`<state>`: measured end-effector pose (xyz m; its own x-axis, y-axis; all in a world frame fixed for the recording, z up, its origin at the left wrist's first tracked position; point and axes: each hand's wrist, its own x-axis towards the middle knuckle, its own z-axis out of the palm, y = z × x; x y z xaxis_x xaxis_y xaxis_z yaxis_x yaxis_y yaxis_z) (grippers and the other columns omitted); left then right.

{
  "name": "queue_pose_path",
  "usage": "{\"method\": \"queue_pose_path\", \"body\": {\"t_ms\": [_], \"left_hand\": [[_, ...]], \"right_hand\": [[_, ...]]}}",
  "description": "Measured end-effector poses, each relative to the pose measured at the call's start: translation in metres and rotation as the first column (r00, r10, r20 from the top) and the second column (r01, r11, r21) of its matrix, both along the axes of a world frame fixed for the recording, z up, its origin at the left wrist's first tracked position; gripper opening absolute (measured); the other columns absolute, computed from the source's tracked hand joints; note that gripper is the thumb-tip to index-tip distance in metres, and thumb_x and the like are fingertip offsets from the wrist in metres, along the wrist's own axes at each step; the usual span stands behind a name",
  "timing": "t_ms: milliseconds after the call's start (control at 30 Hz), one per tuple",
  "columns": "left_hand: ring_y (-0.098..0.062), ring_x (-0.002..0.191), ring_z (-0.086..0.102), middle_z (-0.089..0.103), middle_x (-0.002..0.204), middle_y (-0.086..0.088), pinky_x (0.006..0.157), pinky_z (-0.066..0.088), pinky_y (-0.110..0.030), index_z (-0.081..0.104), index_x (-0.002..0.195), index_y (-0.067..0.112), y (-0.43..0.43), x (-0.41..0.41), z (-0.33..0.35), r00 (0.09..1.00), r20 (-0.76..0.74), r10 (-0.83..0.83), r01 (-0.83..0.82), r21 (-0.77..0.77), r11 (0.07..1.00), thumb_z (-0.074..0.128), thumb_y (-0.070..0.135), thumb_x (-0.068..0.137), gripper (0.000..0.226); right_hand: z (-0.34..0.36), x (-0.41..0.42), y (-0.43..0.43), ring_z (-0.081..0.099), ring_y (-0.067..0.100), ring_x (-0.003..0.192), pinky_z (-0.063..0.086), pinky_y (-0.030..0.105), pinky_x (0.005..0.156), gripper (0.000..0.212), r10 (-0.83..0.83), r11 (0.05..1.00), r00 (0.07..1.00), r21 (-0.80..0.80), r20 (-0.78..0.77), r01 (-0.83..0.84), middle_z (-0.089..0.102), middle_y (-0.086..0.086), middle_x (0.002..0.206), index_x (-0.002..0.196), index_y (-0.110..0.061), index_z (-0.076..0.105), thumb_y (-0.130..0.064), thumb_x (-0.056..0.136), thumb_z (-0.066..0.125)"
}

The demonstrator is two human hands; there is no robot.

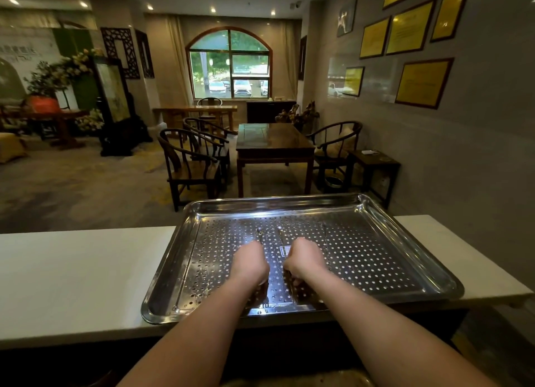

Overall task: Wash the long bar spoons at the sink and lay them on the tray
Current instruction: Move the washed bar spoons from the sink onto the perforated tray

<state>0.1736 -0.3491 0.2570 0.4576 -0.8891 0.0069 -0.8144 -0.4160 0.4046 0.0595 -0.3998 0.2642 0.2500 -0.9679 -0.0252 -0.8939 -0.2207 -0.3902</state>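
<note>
Gripping 2 spoons (260,235), left hand (250,263), right hand (305,260), well inside tray rim (411,216).

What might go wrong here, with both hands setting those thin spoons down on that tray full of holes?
1. The tray seems to jut past the far edge of the counter; weight or a push at that end might tip it.
2. The left hand grips the left spoon and the right hand grips the right spoon; a slim tip might snag in the holes.
</note>
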Motion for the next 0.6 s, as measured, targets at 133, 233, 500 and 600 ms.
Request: {"method": "queue_pose_path", "body": {"t_ms": [133,233,500,600], "left_hand": [[-0.028,0.078,0.066,0.063,0.073,-0.01,0.063,0.048,-0.036,0.048,0.06,0.012,0.004,0.001,-0.001,1.0,-0.012,0.001,-0.002,-0.02,1.0,0.058,0.001,0.079,0.024],[-0.025,0.076,0.064,0.066,0.077,-0.008,0.066,0.054,-0.034,0.057,0.07,0.009,0.006,0.001,-0.001,0.999,-0.045,0.0,-0.002,-0.04,0.999,0.062,0.009,0.081,0.012],[-0.025,0.075,0.066,0.068,0.076,-0.009,0.072,0.058,-0.038,0.064,0.078,0.007,0.009,0.002,-0.001,0.997,-0.077,0.01,-0.013,-0.044,0.999,0.064,0.014,0.078,0.007],[-0.025,0.075,0.067,0.068,0.076,-0.009,0.071,0.059,-0.037,0.064,0.079,0.006,0.01,0.002,0.0,0.993,-0.114,0.01,-0.015,-0.04,0.999,0.063,0.015,0.078,0.009]], "right_hand": [[0.005,-0.013,-0.003,0.071,0.019,0.064,0.06,0.032,0.07,0.022,-0.006,0.999,0.997,0.049,0.082,0.002,0.075,0.006,0.071,0.078,-0.008,0.072,-0.029,0.083,0.075],[0.012,-0.034,-0.015,0.07,0.02,0.07,0.06,0.035,0.07,0.024,-0.06,0.998,0.993,0.0,0.101,0.06,0.073,0.005,0.074,0.08,-0.009,0.071,-0.032,0.086,0.072],[0.006,-0.08,-0.028,0.061,0.019,0.065,0.045,0.03,0.05,0.025,-0.186,0.98,0.978,-0.094,-0.097,0.177,0.062,0.002,0.072,0.067,-0.015,0.055,-0.018,0.089,0.067],[0.007,-0.077,-0.027,0.06,0.02,0.064,0.046,0.03,0.05,0.018,-0.207,0.977,0.974,-0.08,-0.093,0.2,0.061,0.004,0.072,0.07,-0.012,0.057,-0.004,0.085,0.062]]}}
